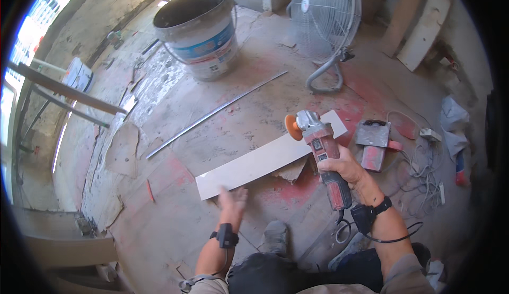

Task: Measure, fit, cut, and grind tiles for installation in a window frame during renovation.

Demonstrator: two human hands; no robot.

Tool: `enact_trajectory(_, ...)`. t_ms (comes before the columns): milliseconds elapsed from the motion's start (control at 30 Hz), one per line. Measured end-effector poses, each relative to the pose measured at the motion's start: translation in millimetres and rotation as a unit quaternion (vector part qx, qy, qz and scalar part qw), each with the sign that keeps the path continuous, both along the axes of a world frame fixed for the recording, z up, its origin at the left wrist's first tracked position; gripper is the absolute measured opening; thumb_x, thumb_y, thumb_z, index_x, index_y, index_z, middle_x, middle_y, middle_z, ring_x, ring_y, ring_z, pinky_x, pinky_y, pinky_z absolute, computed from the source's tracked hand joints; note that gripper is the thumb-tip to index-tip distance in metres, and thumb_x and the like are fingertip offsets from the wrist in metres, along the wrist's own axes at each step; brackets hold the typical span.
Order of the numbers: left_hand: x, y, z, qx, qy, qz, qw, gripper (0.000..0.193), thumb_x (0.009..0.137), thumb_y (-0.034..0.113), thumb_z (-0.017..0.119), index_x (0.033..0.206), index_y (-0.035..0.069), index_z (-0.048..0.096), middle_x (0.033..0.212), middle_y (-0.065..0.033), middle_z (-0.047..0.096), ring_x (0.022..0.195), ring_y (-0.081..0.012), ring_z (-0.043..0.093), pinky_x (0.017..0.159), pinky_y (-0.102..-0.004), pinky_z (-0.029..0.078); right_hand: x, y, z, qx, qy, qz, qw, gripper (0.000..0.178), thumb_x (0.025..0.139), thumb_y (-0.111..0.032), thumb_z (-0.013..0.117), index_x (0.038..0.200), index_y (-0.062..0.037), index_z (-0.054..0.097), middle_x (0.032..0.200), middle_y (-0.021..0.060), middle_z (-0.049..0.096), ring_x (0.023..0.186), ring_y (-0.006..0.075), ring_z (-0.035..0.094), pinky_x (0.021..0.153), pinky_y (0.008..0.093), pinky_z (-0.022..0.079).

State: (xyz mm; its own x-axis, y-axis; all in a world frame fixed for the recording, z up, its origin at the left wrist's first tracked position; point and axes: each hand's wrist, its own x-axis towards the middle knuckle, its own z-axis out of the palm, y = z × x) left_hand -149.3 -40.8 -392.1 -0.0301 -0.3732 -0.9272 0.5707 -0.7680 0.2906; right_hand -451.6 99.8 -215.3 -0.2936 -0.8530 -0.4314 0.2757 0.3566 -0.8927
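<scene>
My right hand (347, 168) is wrapped round the body of a red and black angle grinder (319, 137). The grinder's metal head carries an orange disc (292, 127) and points up and away from me. Below it lies a long, pale strip of tile (252, 166), slanting from near left to far right. The grinder covers part of the strip near its right end. At the strip's near left end is my left hand (231, 201), fingers stretched out and slightly blurred, holding nothing. Whether it touches the strip I cannot tell. A broken flat piece (291, 171) sits beneath the strip.
A long metal straightedge (217, 115) lies beyond the strip. Farther off stand a large bucket (204, 55) and a floor fan (326, 18). To the right are a red and grey power tool (373, 140) and tangled cables (424, 172). Wooden boards (424, 26) lean at the far right.
</scene>
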Motion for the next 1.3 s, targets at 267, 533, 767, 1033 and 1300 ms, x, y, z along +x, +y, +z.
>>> enact_trajectory(267,-102.8,44.7,86.8,-0.220,0.341,-0.458,0.791,0.075,0.094,0.062,0.057,0.143,0.006,0.047,0.130,-0.0082,0.059,0.119,-0.0222,0.055,0.101,-0.0405,0.043,39.4,-1.4,-15.6,-0.016,-0.183,-0.041,0.982,0.043,0.080,-0.020,0.072,0.115,-0.0023,0.053,0.085,0.0090,0.062,0.070,0.0195,0.065,0.065,0.0357,0.061)
enact_trajectory(533,-121.2,37.9,113.6,-0.195,0.382,-0.400,0.810,0.058,0.097,0.053,0.058,0.134,0.008,0.052,0.115,-0.0065,0.063,0.103,-0.0195,0.063,0.089,-0.0382,0.053,56.7,-11.7,-26.1,-0.040,-0.138,-0.021,0.989,0.052,0.080,-0.019,0.072,0.125,-0.0044,0.052,0.098,0.0084,0.063,0.079,0.0181,0.065,0.070,0.0330,0.058)
enact_trajectory(767,-138.8,37.5,110.6,-0.274,0.305,-0.381,0.829,0.052,0.100,0.044,0.058,0.132,0.004,0.051,0.116,-0.0085,0.062,0.106,-0.0203,0.062,0.094,-0.0376,0.051,55.9,-8.8,-33.5,-0.106,-0.095,-0.040,0.989,0.065,0.079,-0.015,0.076,0.136,-0.0014,0.047,0.120,0.0071,0.058,0.105,0.0153,0.060,0.086,0.0307,0.055)
enact_trajectory(1033,-137.0,40.7,115.1,-0.272,0.326,-0.411,0.807,0.057,0.095,0.038,0.067,0.135,0.003,0.048,0.124,-0.0081,0.059,0.112,-0.0217,0.060,0.098,-0.0395,0.050,53.1,-0.1,-34.2,-0.137,-0.096,-0.051,0.985,0.067,0.079,-0.011,0.074,0.138,-0.0017,0.046,0.124,0.0056,0.057,0.113,0.0153,0.056,0.100,0.0329,0.046)
enact_trajectory(1300,-195.8,46.7,152.1,-0.320,0.349,-0.426,0.771,0.055,0.089,0.030,0.076,0.129,0.002,0.050,0.118,-0.0098,0.062,0.106,-0.0201,0.064,0.092,-0.0361,0.053,33.2,37.8,-8.2,-0.082,0.315,-0.129,0.937,0.089,0.073,-0.022,0.081,0.143,0.0038,0.033,0.136,0.0216,0.051,0.126,0.0310,0.053,0.106,0.0396,0.043)
